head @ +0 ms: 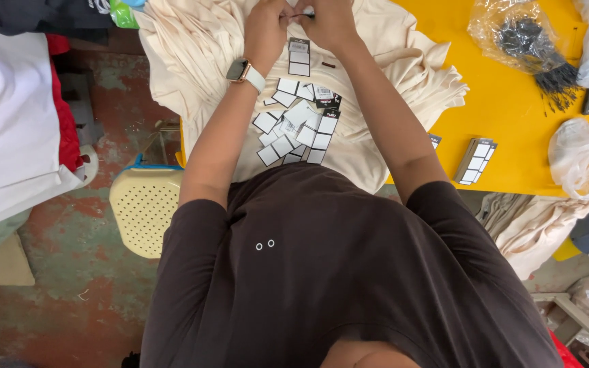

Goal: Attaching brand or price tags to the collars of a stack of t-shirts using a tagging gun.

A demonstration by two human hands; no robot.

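Both hands meet at the top edge of the view, above the cream garment [376, 82] spread on the yellow table [512, 136]. The left hand [267, 31] and the right hand [328, 24] are pressed close together, fingertips pinched on a small dark fastener whose shape is too small to make out. From it a hang tag [299, 56] dangles: a narrow card, black-bordered with white panels, its long axis running straight down toward the person.

Just below, on the garment, lies a loose pile of tags [298, 129] of the same black-and-white kind, fanned at mixed angles. Right of the garment, two small stacks of tags [475, 160] stand on the table. Farther right, a clear plastic bag of black fasteners [526, 41] lies open, strands spilling toward the table's edge. A white plastic bag [581, 153] sits near the right edge.
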